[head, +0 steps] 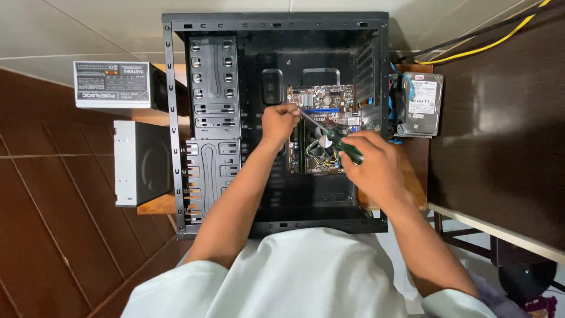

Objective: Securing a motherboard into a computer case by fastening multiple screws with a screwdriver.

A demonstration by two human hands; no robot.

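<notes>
Screwdriver point(340, 143) gripped in right hand point(371, 162); left hand point(279, 122) pinches its shaft, tip hidden over motherboard point(321, 97).

White label point(112, 83) on left box — another point(423, 98) on right drive.

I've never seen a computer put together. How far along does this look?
The motherboard already lies inside the open black case. Right now the right hand holds a green-handled screwdriver angled at the board's corner, where the left hand steadies the tip. The power supply, the grey drive and the hard disk sit outside the case.
</notes>
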